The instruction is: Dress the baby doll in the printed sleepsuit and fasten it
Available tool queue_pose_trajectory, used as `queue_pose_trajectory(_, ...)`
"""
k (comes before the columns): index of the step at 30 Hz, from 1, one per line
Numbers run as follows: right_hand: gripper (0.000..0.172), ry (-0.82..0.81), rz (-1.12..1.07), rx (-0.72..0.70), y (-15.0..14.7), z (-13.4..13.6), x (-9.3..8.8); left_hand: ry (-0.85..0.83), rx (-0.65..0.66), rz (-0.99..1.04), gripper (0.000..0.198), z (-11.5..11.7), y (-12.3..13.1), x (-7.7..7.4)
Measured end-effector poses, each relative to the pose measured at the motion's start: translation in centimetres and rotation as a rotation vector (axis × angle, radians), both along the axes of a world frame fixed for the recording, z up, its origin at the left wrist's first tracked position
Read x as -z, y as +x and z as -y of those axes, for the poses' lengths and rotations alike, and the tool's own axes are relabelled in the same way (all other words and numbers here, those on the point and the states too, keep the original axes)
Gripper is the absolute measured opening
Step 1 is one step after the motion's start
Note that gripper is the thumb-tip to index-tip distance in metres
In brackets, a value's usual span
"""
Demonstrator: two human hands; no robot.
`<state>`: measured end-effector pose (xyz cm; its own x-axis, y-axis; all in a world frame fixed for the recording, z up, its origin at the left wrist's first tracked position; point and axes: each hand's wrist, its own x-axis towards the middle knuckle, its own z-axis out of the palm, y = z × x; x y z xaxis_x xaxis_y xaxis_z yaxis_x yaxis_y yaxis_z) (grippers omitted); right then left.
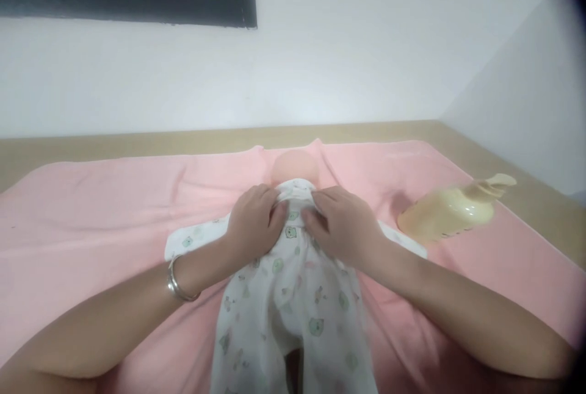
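Observation:
A white baby romper (315, 296) with small green and pink animal prints lies spread in front of me, its two sleeves stretched out to the sides. Beyond its collar shows a smooth, pinkish rounded shape (295, 164), like a doll's head; the rest is covered by cloth. My left hand (256, 220), with a silver bangle on the wrist, grips the romper at the left side of the neckline. On the opposite side of the neckline, my right hand (345, 223) pinches the fabric between thumb and fingers.
A pink sheet (101, 217) with creases covers the tan surface (394, 128) underneath. To the right, a pale yellow pump bottle (446, 214) stands on the sheet. Behind is a white wall (320, 71) with a dark frame (137, 0) at upper left.

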<state>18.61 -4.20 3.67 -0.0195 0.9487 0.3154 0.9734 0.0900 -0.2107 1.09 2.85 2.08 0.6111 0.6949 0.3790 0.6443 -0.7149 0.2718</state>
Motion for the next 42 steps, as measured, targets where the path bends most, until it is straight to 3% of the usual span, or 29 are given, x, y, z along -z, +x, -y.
queue_pose_trajectory(5,0.050,-0.315,-0.184,-0.018,1.1,-1.2,0.3,-0.072,-0.017,-0.004,0.033,-0.2,0.1,0.0)
queue_pose_trajectory(9,0.040,-0.036,0.023,0.006,0.2,-0.6,0.5,0.022,0.113,0.108,0.027,-0.1,-0.2,0.7)
queue_pose_trajectory(11,0.035,0.028,0.069,0.006,-0.2,-0.3,0.7,0.031,0.137,0.150,0.026,-0.1,-0.2,0.9)
queue_pose_trajectory(17,0.042,-0.199,-0.084,0.027,0.7,-1.2,1.2,-0.170,-0.030,0.059,0.032,-0.2,0.1,0.1)
queue_pose_trajectory(24,0.042,-0.151,-0.091,0.033,0.9,-1.3,1.7,-0.259,-0.059,-0.006,0.037,-0.5,0.1,-0.3)
queue_pose_trajectory(42,0.041,-0.140,-0.044,0.028,0.9,-1.4,2.0,-0.265,-0.055,0.049,0.036,-0.6,-0.1,0.3)
